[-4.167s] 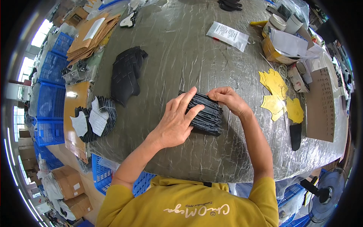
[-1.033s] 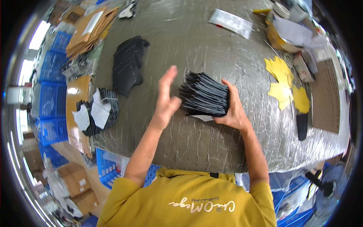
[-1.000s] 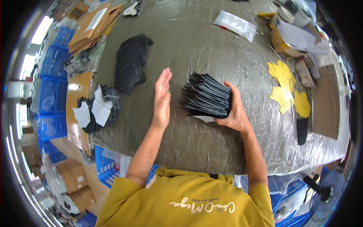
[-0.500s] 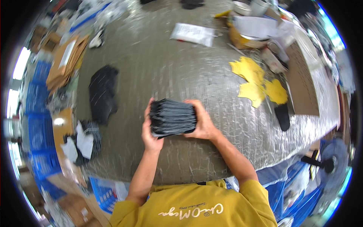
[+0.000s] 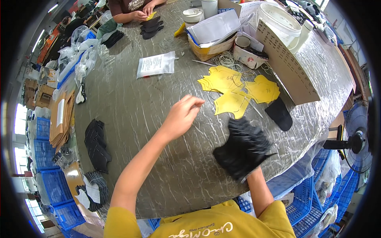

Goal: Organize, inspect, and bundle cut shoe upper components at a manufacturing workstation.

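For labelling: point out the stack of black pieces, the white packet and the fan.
Stack of black pieces (image 5: 244, 150), head view: its middle.
White packet (image 5: 156, 65), head view: printed face.
Fan (image 5: 358, 141), head view: black hub.

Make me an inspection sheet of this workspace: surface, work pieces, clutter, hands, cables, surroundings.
Surface: table has a wrinkled, shiny covering.
Work pieces: black stack, blurred, at the right hand; yellow pieces beyond it.
Clutter: plastic pouch, paper-filled box, white bucket, cardboard sheet.
Hands: left hand over the table, fingers curled, nothing visible in it; right mostly hidden by the stack, seemingly holding it.
Cables: nothing seen.
Surroundings: fan, blue crates, co-worker's hands at a small yellow piece.
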Tool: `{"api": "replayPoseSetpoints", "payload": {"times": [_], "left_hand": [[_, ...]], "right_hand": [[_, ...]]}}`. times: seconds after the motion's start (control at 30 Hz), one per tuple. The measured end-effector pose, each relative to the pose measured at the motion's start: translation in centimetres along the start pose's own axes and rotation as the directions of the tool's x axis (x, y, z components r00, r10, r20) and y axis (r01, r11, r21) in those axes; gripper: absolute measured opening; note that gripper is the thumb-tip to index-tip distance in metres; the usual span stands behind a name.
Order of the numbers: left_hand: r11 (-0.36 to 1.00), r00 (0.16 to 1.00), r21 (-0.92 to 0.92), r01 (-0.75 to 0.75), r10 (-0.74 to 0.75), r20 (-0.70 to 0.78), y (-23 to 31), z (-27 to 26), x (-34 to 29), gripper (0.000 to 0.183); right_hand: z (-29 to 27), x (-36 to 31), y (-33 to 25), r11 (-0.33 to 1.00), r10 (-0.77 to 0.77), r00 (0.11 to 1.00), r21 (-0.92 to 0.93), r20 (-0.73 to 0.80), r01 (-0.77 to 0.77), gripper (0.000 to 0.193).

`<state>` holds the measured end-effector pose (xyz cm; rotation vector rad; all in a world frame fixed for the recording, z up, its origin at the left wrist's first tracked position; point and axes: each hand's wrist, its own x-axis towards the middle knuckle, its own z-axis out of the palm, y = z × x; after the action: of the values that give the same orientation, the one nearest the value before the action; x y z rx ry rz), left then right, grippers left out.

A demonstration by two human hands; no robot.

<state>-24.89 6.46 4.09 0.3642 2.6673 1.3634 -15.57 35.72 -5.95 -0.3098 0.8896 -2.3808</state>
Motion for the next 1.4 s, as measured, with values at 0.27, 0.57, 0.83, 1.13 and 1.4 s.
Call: {"api": "replayPoseSetpoints", "payload": {"times": [0.27, 0.57, 0.83, 1.13, 1.4], "left_hand": [[0.768, 0.94, 0.594, -0.24, 0.336, -0.054, -6.0, 7.3, 12.6, 0.022], [0.909, 0.954, 0.379, -0.174, 0.251, -0.164, -0.2, 0.8, 2.8, 0.01], [0.987, 0.944, -0.16, 0.008, -0.06, -0.324, 2.1, 1.6, -12.8, 0.026], [0.812, 0.847, -0.572, 0.119, -0.384, -0.368, -3.9, 0.2, -23.4, 0.015], [0.854, 0.988, 0.511, 0.101, -0.025, -0.153, -8.6, -0.8, -26.4, 0.019]], "right_hand": [[-3.8, -3.0, 2.0, 0.999, -0.048, 0.998, 0.01, 0.045, 0.048, 0.096], [-5.1, -2.9, 3.7, 0.999, -0.038, 0.992, 0.038, 0.123, 0.034, 0.096], [0.1, 5.2, 6.4, 0.978, 0.148, 0.973, 0.118, 0.178, -0.171, 0.084], [10.4, 8.8, 14.1, 0.911, 0.252, 0.941, 0.272, 0.227, -0.309, 0.095], [13.4, 7.1, 17.2, 0.955, 0.135, 0.972, 0.236, 0.192, -0.179, 0.1]]}}
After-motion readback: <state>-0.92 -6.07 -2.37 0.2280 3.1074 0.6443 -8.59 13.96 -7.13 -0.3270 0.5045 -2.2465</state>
